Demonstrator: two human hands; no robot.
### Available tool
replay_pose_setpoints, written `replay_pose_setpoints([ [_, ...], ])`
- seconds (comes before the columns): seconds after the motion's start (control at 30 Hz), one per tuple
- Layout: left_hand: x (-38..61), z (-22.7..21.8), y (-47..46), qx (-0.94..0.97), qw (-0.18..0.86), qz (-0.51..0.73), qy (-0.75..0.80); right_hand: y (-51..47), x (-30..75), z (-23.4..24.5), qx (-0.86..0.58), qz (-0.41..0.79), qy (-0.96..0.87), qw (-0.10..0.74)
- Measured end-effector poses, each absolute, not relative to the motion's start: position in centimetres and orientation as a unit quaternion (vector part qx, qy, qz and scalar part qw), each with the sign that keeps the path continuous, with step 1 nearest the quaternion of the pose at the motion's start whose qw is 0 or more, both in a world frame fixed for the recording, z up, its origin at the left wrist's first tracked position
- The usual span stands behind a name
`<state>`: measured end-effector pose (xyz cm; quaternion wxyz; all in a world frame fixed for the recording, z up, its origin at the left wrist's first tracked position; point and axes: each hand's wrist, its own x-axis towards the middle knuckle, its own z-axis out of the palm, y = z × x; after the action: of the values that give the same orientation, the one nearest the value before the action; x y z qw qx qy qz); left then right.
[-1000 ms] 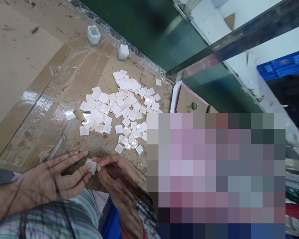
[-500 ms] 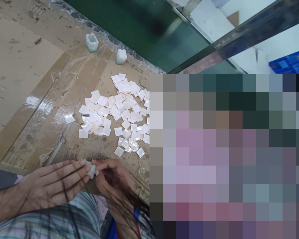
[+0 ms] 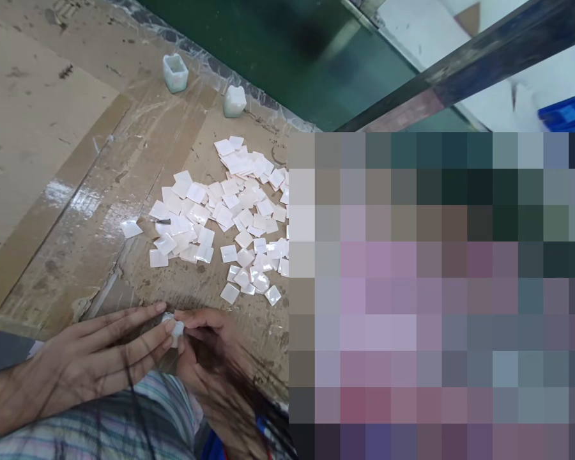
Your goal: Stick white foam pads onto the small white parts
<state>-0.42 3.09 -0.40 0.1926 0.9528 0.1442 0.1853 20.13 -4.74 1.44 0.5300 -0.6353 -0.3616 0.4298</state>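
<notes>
A small whitish block [image 3: 177, 329] with flat faces is held between my two hands, low in the view over the table's near edge. My left hand [image 3: 110, 351] comes in from the left, its long fingers closed against the block; the thumb is out of sight. From the right, my right hand [image 3: 206, 338] pinches the block between thumb and fingertips. Loose strands of hair partly cover both hands. Beyond them lies a spread pile of thin, shiny white square tiles [image 3: 230, 198]. One single tile [image 3: 131, 229] lies apart at the left.
Two small pale hollow square pots, one open-topped [image 3: 175, 73] and one whitish [image 3: 234, 101], stand at the back. A small dark pointed bit [image 3: 163, 222] rests on the tiles. Brown cardboard [image 3: 33, 128] with tape covers the table. Pixelation hides the lower right.
My left fingers have spread a little, the upper ones lifting apart from the lower ones on the block. The block has turned slightly in my fingertips. The whole view has shifted slightly.
</notes>
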Motion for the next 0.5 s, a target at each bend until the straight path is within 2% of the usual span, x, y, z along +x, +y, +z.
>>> replay_pose_setpoints([
  [0.13, -0.4, -0.2, 3.0, 0.947, 0.218, 0.187, 0.148, -4.2, 20.0, 1.7, -0.617, 0.466, -0.324, 0.546],
  [0.5, -1.4, -1.4, 2.1, 0.965, 0.148, 0.158, 0.150, -5.0, 20.0, 1.9, -0.624, 0.450, -0.348, 0.536],
])
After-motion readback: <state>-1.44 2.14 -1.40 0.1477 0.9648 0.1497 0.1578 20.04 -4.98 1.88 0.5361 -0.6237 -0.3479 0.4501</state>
